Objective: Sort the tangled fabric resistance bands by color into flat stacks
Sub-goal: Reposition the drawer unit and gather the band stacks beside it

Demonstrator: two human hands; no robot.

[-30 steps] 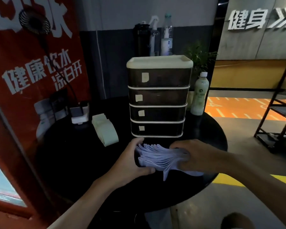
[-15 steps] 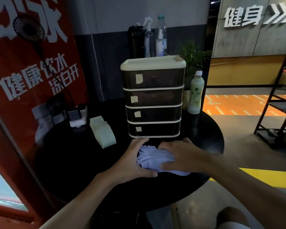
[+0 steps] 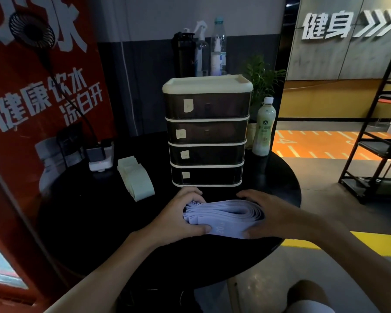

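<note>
The left hand (image 3: 178, 216) sits just below the middle of the frame, its fingers curled over the far left end of a stack of pale purple bands (image 3: 224, 213) and its thumb pressed against the near edge. The right hand (image 3: 274, 213) cups the other end of the same stack, fingers bent round the folded loops and thumb tucked in at the front. Both hands grip the stack from its two ends. The bands lie flat, one on another, on the near part of a round black table (image 3: 95, 222), and the top band bears a small printed mark near the left thumb.

Up and to the left of the hands, well apart from them, a second flat stack of pale green bands (image 3: 136, 179) lies on the table. Just beyond the hands, in the centre of the frame, stands a dark drawer unit (image 3: 207, 132) with four drawers, a cream top and a paper tag on each drawer front. A milky green bottle (image 3: 263, 129) stands upright to its right, with a leafy plant (image 3: 263, 75) behind it. A white power strip (image 3: 99, 157) lies at the table's left edge, beside a red banner (image 3: 32, 105) with a small black fan (image 3: 32, 30) in the upper left. A black shelf rack (image 3: 375, 143) stands at the right edge.
</note>
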